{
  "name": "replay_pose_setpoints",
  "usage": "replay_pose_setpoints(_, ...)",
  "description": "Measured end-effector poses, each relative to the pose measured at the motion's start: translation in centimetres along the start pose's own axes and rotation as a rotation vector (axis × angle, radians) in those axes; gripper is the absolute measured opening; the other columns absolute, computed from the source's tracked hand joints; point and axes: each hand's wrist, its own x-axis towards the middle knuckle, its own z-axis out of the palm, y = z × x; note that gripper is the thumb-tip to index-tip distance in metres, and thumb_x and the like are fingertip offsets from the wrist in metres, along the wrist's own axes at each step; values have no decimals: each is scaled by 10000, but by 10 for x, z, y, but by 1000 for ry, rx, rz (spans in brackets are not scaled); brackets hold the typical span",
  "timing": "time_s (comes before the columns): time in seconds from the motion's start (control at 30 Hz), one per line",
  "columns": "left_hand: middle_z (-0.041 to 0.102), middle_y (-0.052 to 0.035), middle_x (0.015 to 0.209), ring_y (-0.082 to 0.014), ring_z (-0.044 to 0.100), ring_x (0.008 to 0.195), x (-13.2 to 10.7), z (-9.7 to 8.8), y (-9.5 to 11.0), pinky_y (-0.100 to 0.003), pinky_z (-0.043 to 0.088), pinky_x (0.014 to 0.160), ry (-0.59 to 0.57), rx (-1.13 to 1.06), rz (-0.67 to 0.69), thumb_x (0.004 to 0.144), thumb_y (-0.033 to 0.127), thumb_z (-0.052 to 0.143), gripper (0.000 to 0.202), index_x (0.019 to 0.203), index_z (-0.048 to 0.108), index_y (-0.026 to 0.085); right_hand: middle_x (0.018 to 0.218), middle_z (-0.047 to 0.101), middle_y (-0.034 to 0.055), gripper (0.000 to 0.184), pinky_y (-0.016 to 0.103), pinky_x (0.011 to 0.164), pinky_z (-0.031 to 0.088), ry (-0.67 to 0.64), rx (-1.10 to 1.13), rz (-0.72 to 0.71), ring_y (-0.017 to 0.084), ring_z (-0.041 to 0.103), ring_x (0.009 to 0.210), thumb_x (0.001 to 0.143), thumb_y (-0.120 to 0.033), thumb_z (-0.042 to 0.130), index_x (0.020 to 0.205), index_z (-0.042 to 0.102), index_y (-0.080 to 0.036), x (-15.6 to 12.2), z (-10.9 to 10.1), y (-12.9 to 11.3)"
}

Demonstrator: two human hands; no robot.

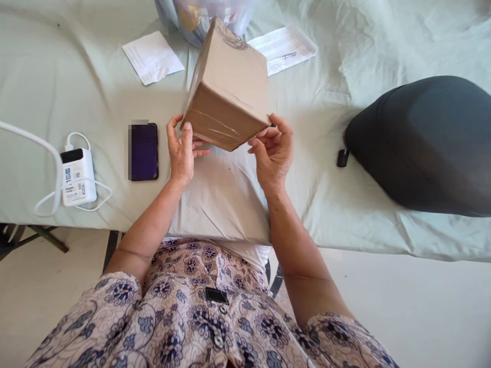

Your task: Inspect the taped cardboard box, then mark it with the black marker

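Observation:
A brown cardboard box [228, 84], sealed with clear tape, is held tilted above the table covered in a pale green cloth [69, 92]. My left hand [181, 151] grips its lower left corner, thumb up along the edge. My right hand [273, 149] holds the lower right corner with curled fingers. The box's near bottom edge points down toward me. Both forearms reach up from my lap.
A dark phone [143, 151] lies left of my left hand. A white power bank [77, 176] with a white cable sits further left. Papers [152, 56], a pen [283, 57] and a clear bag [203, 18] lie behind. A black cushion-like object [425, 143] fills the right.

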Motion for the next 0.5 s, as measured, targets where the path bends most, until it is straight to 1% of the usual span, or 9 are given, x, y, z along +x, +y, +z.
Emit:
replay_pose_setpoints(0.07, 693, -79, 1168, -235, 806, 882, 3, -2, -5, -378, 698, 687, -5, -7, -13, 888, 883, 534, 698, 1327, 425, 352, 1177, 661, 34, 622, 394, 736, 642, -26, -29, 15, 198, 709, 937, 947, -645, 612, 1520, 442, -470, -3, 3, -7)
replay_pose_setpoints(0.17, 703, -50, 1077, -196, 785, 767, 3, -2, -8, -330, 667, 611, 9, -10, -14, 871, 876, 579, 674, 1260, 442, 342, 1165, 658, 12, 719, 345, 708, 609, -38, -49, -4, 149, 661, 827, 925, -521, 691, 1567, 369, -491, -6, 3, -17)
replay_pose_setpoints(0.23, 713, -43, 1044, -194, 779, 756, 1, -1, -6, -323, 655, 590, 12, -8, -17, 862, 871, 600, 668, 1225, 444, 334, 1168, 635, 6, 823, 333, 704, 591, -61, -84, -36, 143, 649, 824, 887, -423, 740, 1589, 315, -498, -6, 1, -21)
replay_pose_setpoints(0.3, 724, -43, 1022, -203, 780, 760, 0, 1, -5, -325, 647, 576, 15, -8, -18, 855, 870, 613, 667, 1201, 441, 326, 1196, 615, 19, 948, 343, 724, 590, -94, -144, -53, 165, 659, 874, 843, -372, 772, 1620, 240, -483, -6, 0, -23)
replay_pose_setpoints(0.4, 722, -35, 982, -199, 771, 729, -2, 2, -3, -317, 633, 555, 35, -8, 3, 856, 868, 613, 661, 1175, 442, 315, 1255, 614, 40, 1081, 373, 739, 601, -116, -202, -34, 192, 669, 894, 815, -397, 789, 1660, 118, -447, -5, -1, -22)
replay_pose_setpoints(0.5, 705, -24, 949, -189, 768, 712, -4, 3, -3, -319, 634, 580, 25, 18, 46, 885, 867, 568, 637, 1170, 447, 311, 1251, 624, 36, 1139, 394, 731, 618, -99, -167, -16, 183, 675, 814, 805, -468, 815, 1671, 75, -456, -4, 0, -18)
